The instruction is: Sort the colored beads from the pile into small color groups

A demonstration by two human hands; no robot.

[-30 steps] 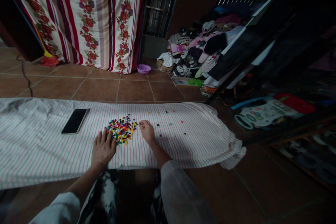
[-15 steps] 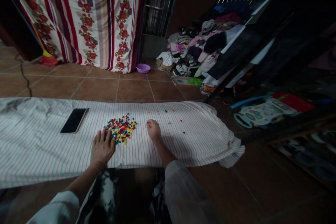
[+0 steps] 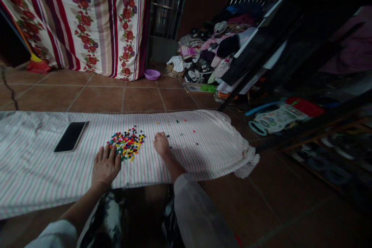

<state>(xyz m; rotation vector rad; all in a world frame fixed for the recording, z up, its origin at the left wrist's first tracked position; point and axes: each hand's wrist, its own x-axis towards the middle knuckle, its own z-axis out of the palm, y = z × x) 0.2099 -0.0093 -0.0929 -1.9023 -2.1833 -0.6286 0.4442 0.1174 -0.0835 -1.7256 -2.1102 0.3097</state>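
multicoloured pieces (image 3: 126, 144), right hand (image 3: 162, 144) grip unclear

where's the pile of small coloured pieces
In the head view, the pile of small coloured pieces is left of centre on the striped cloth, between the left hand at its edge and the right hand.

At centre, the right hand (image 3: 162, 145) is curled; whether it grips anything is too small to tell. The left hand (image 3: 106, 166) hides whatever lies beneath it, beside a pile of pieces (image 3: 128, 143) too tiny for their shapes to show. The frame's left edge cuts off the cloth (image 3: 37, 170), the top edge the curtain (image 3: 100, 19), the bottom edge both sleeves (image 3: 200, 209). At lower right, the shelf (image 3: 300, 142) blurs into shadow.
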